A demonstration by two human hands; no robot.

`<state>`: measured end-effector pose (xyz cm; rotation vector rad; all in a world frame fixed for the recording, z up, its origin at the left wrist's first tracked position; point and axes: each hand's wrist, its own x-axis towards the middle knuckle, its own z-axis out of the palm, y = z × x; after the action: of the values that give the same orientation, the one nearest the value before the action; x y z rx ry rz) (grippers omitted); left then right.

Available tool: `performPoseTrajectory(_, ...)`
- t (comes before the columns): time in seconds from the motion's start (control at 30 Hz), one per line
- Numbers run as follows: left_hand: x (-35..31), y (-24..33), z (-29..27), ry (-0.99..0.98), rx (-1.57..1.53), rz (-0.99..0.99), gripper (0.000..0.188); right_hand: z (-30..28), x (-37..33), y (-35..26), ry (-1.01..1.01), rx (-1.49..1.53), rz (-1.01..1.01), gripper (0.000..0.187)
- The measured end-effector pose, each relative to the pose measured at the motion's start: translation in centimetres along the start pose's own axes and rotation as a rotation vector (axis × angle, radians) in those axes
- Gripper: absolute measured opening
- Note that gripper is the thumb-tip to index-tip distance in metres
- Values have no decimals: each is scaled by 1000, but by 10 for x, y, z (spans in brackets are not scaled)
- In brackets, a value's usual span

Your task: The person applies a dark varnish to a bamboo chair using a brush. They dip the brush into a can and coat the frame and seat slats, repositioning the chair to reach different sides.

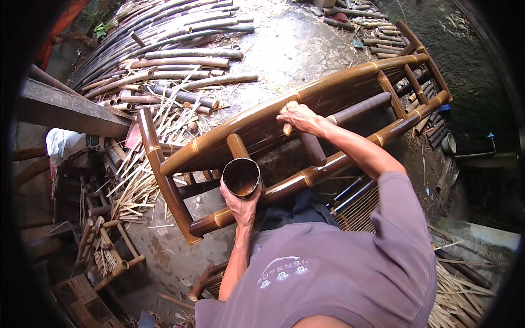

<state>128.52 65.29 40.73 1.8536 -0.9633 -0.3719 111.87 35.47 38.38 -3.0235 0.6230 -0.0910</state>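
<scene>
My left hand (240, 208) is wrapped round a round can (241, 177), with brown, glossy liquid inside. The can is held upright at the near side of a shiny brown bamboo bench frame (229, 132). Farther off, my right hand (304, 119) is closed round a small pale-yellow piece (287, 129), mostly hidden by the fingers, so its kind cannot be told. That hand rests at the thick upper bamboo rail, around its middle. The frame looks wet and glossy, tilted on its side in front of me.
Long bamboo poles (202, 54) lie stacked at the far left, with split strips (134, 188) scattered nearer. A concrete ledge (71, 109) juts in at left beside a white sack (68, 145). Small bamboo frames (112, 251) stand lower left. A dark wall (470, 71) rises at right.
</scene>
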Motion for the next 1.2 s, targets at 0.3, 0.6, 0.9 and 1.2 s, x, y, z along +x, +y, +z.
performPoseTrajectory(0.3,-17,-19,-27,73,0,-7,99,25,-24,-48,-107,-362,-223,19)
performPoseTrajectory(0.6,-19,-29,-29,48,-28,3,96,-19,-127,-62,-408,449,212,21)
performPoseTrajectory(0.9,-3,-33,-23,-22,24,140,102,-115,-112,-93,245,815,546,30)
performPoseTrajectory(1.2,-1,-24,-5,-95,183,320,97,-135,-32,-195,157,1104,384,23)
